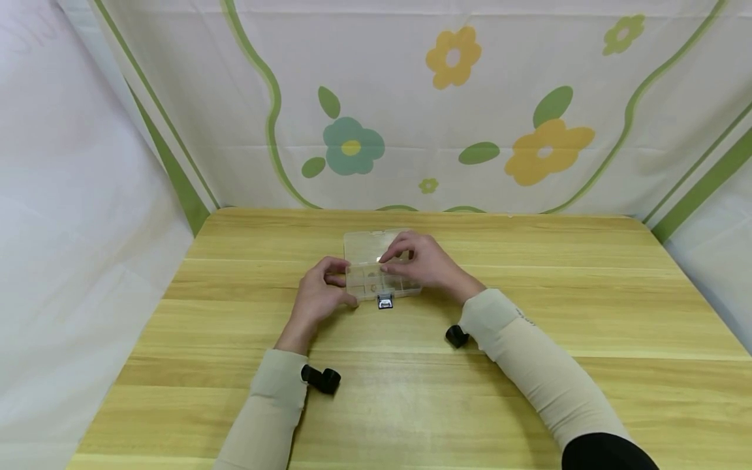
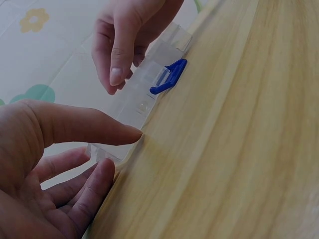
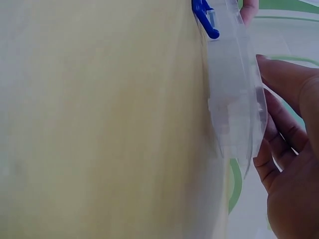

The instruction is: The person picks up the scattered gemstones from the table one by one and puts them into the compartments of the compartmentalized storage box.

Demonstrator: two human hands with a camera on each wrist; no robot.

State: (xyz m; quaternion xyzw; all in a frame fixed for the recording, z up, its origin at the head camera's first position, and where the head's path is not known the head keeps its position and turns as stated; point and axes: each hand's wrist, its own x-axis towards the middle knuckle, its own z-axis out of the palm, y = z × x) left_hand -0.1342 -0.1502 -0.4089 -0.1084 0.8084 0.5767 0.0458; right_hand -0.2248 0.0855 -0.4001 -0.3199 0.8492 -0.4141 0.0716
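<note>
A clear plastic compartment box [image 1: 355, 292] lies on the table with its clear lid [image 1: 361, 247] raised at the back. A blue latch [image 2: 172, 77] sticks out from the box's front edge. My left hand [image 1: 318, 295] grips the box's left end, its thumb at the front corner and the other fingers around the side. Over the compartments is my right hand [image 1: 424, 261], thumb and fingertips bent toward each other just above the dividers. I cannot tell whether they pinch something small. A few tiny pieces [image 1: 373, 287] lie in the left compartments.
The box stands on a wood-grain table [image 1: 388, 405], toward its back edge. A white curtain [image 1: 405, 117] printed with flowers hangs behind, and plain white cloth [image 1: 76, 215] hangs at the left. Black camera mounts [image 1: 323, 380] sit at both wrists.
</note>
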